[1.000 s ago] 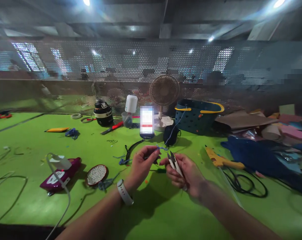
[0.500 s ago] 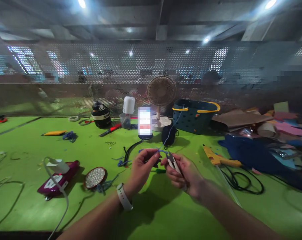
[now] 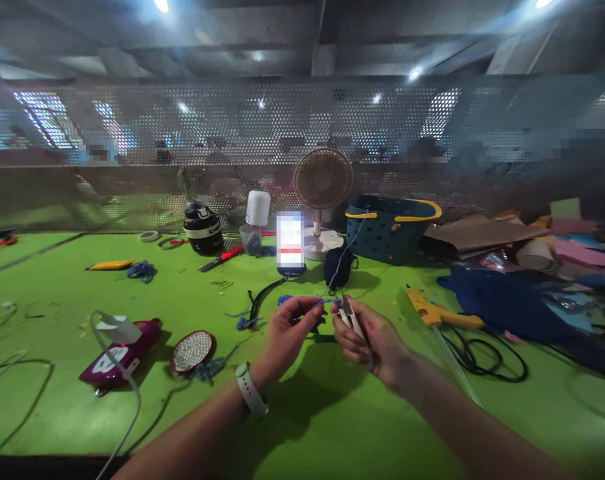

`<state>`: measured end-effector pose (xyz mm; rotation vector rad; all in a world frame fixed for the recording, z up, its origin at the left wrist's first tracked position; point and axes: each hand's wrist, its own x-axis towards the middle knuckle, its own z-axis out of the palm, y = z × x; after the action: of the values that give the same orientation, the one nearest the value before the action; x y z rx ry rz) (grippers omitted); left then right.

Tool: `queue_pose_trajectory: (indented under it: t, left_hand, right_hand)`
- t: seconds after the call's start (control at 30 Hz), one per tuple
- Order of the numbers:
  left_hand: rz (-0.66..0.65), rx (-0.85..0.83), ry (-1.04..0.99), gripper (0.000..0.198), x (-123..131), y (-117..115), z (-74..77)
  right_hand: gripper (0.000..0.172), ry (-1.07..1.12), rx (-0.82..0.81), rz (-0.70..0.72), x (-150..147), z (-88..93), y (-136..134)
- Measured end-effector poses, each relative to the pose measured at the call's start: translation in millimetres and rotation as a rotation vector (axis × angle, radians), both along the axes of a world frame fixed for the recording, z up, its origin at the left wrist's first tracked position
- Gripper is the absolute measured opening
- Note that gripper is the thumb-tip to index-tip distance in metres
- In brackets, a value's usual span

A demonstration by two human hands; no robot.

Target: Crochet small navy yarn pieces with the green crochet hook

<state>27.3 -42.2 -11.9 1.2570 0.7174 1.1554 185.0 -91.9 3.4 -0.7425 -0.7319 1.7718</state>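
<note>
Yarn (image 3: 329, 301): thin, blue-violet, short stretch between both hands, above the table (image 3: 302, 440). Left hand (image 3: 289, 330): thumb and fingers pinched on the yarn. Right hand (image 3: 369, 339): fingers wrapped round snips (image 3: 353, 321), white handles, dark blades pointing up, at the yarn's right end. Can't tell if blades touch yarn. Paler strand (image 3: 340, 268) runs up toward basket (image 3: 377, 241).

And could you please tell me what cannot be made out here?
In the head view:
Left hand: palm hidden by the hand itself.
Phone: screen text pixelated.
Snips and blue yarn: contact too small to tell.
Pink paper: cut off by right edge.
</note>
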Motion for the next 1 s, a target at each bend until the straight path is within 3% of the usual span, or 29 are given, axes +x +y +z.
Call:
queue_pose_trajectory:
  t: [0.3,0.7,1.0]
  left_hand:
    - [-0.015,0.032,0.001,0.027,0.7,1.0,-6.2]
    - [-0.055,0.069,0.000,0.028,0.7,0.7,-9.5]
    - [-0.064,0.096,0.029,0.026,-0.4,1.7,-9.9]
  right_hand:
    - [0.032,-0.053,0.055,-0.026,-0.2,0.9,1.5]
    - [0.042,-0.169,0.096,-0.182,-4.5,0.6,1.1]
    - [0.044,-0.170,0.051,-0.142,-2.1,2.2,1.6]
